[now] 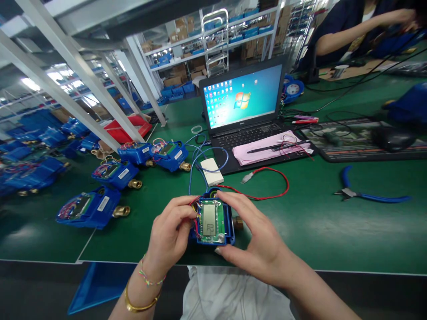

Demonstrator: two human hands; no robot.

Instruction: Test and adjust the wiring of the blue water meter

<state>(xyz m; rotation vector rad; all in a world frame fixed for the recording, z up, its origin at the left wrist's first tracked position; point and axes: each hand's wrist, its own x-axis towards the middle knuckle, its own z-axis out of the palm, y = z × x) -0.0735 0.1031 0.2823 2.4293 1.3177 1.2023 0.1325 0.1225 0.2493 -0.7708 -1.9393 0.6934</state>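
An open blue water meter [212, 222] with a grey LCD board and red wires sits at the near edge of the green table [316, 222]. My left hand [170, 235] grips its left side, fingers curled onto the wires at the board's corner. My right hand [256, 240] clasps its right side, thumb under the lower edge and fingers over the top. A red wire [267, 184] runs from the meter toward the laptop [245, 111].
Several blue meters [115, 175] lie in a row at the left. A white box [211, 171], blue pliers [370, 194], a pink cloth with a pen [270, 149], a mouse [393, 138] on its mat. Another person [353, 31] works at the far right.
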